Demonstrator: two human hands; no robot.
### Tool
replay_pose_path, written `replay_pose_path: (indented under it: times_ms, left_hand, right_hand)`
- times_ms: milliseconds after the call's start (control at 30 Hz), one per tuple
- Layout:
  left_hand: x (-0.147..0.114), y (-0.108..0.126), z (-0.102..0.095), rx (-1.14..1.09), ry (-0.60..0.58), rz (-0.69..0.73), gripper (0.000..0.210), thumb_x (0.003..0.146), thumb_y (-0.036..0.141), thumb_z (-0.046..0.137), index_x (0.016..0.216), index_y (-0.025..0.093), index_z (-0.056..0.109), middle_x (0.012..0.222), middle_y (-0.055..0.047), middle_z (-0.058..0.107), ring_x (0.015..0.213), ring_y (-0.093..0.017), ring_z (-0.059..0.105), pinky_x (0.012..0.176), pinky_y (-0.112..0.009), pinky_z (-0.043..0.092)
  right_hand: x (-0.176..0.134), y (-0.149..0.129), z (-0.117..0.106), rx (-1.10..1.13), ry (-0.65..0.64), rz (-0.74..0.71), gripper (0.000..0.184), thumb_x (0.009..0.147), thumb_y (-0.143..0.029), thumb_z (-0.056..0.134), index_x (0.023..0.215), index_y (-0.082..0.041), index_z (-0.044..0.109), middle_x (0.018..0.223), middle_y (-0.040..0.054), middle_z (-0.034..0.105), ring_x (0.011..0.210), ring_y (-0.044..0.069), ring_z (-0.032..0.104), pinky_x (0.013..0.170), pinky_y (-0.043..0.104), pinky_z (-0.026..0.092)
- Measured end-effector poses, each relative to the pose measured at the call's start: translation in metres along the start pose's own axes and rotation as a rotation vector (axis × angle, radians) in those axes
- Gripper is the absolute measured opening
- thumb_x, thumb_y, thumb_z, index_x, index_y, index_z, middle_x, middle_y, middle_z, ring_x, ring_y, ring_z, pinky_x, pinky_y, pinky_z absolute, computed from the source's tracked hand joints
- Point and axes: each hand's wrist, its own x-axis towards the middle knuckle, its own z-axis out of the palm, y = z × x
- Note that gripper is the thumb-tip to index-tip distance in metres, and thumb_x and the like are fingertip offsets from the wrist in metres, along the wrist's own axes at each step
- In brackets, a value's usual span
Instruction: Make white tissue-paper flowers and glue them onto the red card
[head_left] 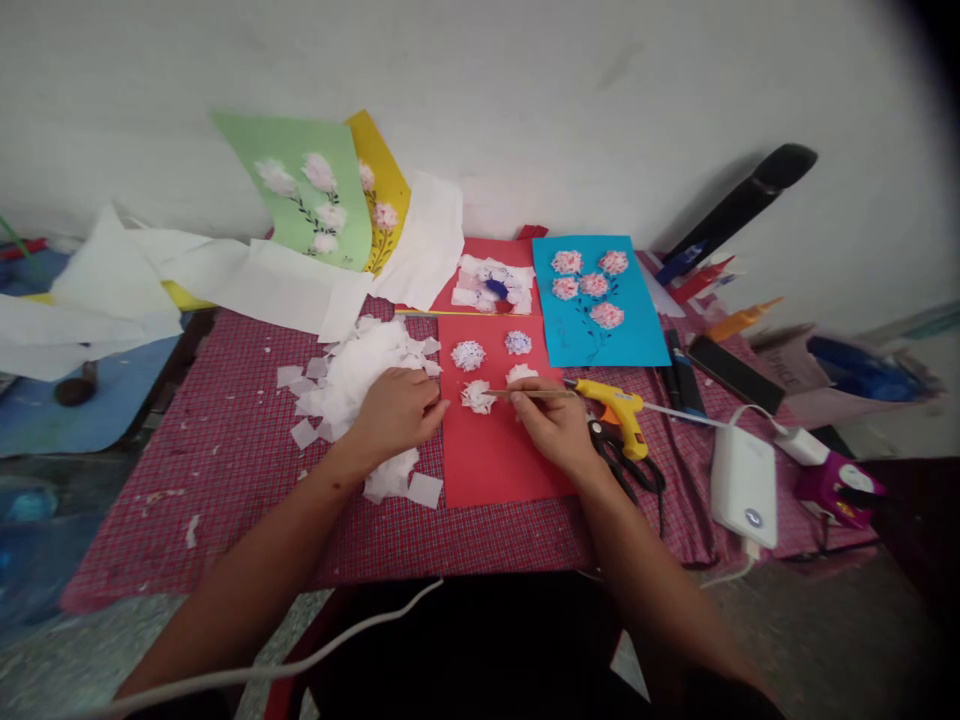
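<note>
My right hand (553,422) pinches a thin wooden stick (536,393) above a sheet of red paper (499,460). The stick's tip reaches a white ruffled paper flower (476,397) on the sheet. Another white flower (522,374) sits partly behind my right fingers, and two flowers with blue-tinted tips (469,355) (517,342) lie farther up. Over the right edge of a heap of white tissue paper squares (360,365), my left hand (401,410) is closed with fingers curled together. What it holds, if anything, is hidden.
A yellow glue gun (619,412) and black-handled scissors (611,450) lie right of the red sheet. Behind are a blue flower card (600,340) and a paint-stained tissue (480,290). A white power bank (742,485) with cables stands at right; a green card (300,150) leans on the wall.
</note>
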Motion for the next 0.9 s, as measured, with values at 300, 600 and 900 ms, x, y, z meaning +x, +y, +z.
replay_pose_path:
  times_ms: [300, 600, 900]
  left_hand:
    - [-0.001, -0.005, 0.002, -0.053, 0.041, 0.023, 0.030, 0.096, 0.014, 0.053, 0.122, 0.020, 0.067, 0.112, -0.013, 0.068, 0.106, -0.027, 0.065, 0.094, -0.044, 0.055]
    - [0.001, 0.018, 0.006, -0.166, -0.030, 0.172, 0.061, 0.090, 0.008, 0.056, 0.149, 0.024, 0.057, 0.158, -0.017, 0.045, 0.149, -0.036, 0.044, 0.122, -0.060, 0.043]
    - [0.001, 0.018, 0.009, -0.168, -0.050, 0.179, 0.053, 0.090, 0.010, 0.057, 0.142, 0.019, 0.063, 0.157, -0.019, 0.049, 0.148, -0.038, 0.045, 0.122, -0.061, 0.043]
  right_hand:
    - [0.000, -0.007, -0.002, -0.055, -0.052, -0.043, 0.018, 0.094, -0.034, 0.065, 0.092, -0.025, 0.080, 0.082, 0.0037, 0.077, 0.079, 0.024, 0.073, 0.072, 0.037, 0.057]
    - [-0.001, -0.004, -0.003, -0.075, -0.054, -0.037, 0.017, 0.095, -0.034, 0.066, 0.096, -0.026, 0.080, 0.085, 0.0037, 0.078, 0.080, 0.024, 0.073, 0.073, 0.037, 0.057]
    - [0.001, 0.002, -0.004, 0.022, 0.017, 0.019, 0.020, 0.095, -0.038, 0.065, 0.094, -0.024, 0.079, 0.080, 0.0040, 0.075, 0.075, 0.023, 0.072, 0.065, 0.034, 0.055]
